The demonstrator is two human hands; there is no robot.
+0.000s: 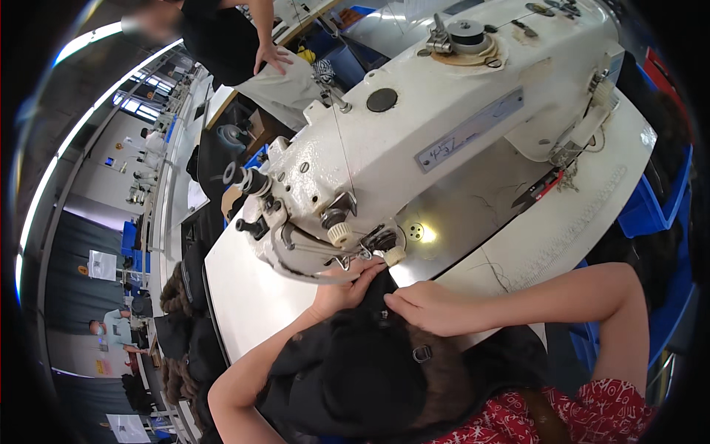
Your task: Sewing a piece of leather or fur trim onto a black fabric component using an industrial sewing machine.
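A black garment with brown fur trim (347, 370) lies bunched over my lap, and a narrow part of it runs up to the sewing machine (325, 170). My left hand (347, 288) is closed on the left edge of that narrow part, its fingertips partly hidden under the machine's head. On the other side my right hand (425, 305) pinches the cloth's edge between thumb and fingers, a little nearer to me. A small metal buckle (421, 354) shows on the garment below my right hand. The needle itself is too hidden to make out.
Red-handled thread snips (540, 190) lie on the white machine table (592, 214), under the arm. Blue bins (654, 196) stand at the right. Dark fur-trimmed pieces (177, 333) are piled at the left. Another person (229, 44) stands beyond the machine, hand on hip.
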